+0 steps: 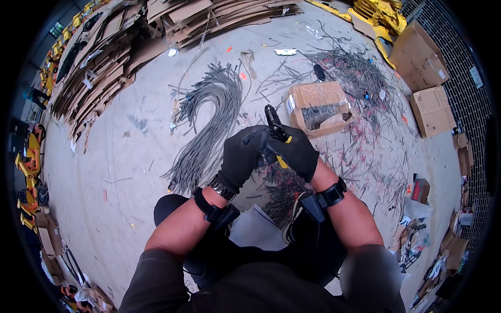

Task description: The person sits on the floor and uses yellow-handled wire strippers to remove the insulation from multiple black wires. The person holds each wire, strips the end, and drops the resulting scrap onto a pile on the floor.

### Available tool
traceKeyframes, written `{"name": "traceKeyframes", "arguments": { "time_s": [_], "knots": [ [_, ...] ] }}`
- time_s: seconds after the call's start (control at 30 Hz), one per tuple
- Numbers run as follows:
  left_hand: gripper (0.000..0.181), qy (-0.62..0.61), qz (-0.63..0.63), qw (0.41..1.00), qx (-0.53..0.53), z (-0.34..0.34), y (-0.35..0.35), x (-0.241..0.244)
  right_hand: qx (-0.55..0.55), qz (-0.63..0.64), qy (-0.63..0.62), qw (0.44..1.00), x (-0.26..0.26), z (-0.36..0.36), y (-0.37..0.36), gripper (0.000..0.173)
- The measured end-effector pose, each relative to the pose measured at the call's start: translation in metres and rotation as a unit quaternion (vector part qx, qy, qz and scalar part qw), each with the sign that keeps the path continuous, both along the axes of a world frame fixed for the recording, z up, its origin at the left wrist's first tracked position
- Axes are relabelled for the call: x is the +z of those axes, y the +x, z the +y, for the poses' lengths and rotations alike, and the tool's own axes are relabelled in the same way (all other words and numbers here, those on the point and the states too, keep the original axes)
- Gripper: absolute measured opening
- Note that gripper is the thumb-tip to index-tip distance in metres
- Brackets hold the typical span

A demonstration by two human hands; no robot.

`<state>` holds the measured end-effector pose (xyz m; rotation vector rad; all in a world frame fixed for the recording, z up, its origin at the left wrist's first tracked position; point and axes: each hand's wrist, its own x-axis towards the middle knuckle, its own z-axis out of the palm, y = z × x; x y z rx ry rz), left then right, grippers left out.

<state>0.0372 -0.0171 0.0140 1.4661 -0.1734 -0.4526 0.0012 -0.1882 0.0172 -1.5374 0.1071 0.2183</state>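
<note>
Both hands wear dark gloves and meet in front of me. My right hand (pixel 295 150) is closed around wire strippers (pixel 276 125) with a black toothed head and yellow handles; the head points up and away from me. My left hand (pixel 244 154) touches the right one, its fingers bent together at the tool; whether they pinch something is hidden. A curved bundle of grey cables (pixel 211 121) lies on the floor to the left. Just beyond the right hand sits a torn cardboard box (pixel 319 94) with dark pieces inside. Cut grey and red cable scraps (pixel 280 191) lie below the hands.
A larger heap of cable scraps (pixel 352 74) spreads at the right. Flattened cardboard (pixel 105 58) is stacked at the far left. Cardboard boxes (pixel 432 111) stand by the brick-patterned wall, near yellow parts (pixel 379 17). A grey sheet (pixel 256 229) lies between my legs. A person (pixel 37 96) stands far left.
</note>
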Motion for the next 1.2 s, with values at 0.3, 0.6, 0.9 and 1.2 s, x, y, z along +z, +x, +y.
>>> {"name": "traceKeyframes", "arguments": {
  "time_s": [0.3, 0.6, 0.9, 1.2],
  "knots": [
    [0.022, 0.021, -0.02, 0.999, -0.016, 0.0, 0.001, -0.002, 0.027, -0.02, -0.055, 0.998, -0.013, -0.004, -0.001, 0.021],
    [0.014, 0.054, -0.107, 0.993, 0.019, 0.001, 0.004, -0.013, 0.048, -0.05, -0.103, 0.992, -0.011, -0.002, -0.002, 0.024],
    [0.021, -0.03, 0.032, 0.999, 0.01, 0.007, 0.011, 0.008, 0.003, 0.008, 0.013, 1.0, -0.002, 0.0, -0.003, 0.023],
    [0.019, 0.008, 0.033, 0.999, -0.02, 0.01, 0.009, -0.001, -0.072, -0.036, 0.05, 0.996, 0.0, -0.021, 0.005, 0.024]
  ]
}}
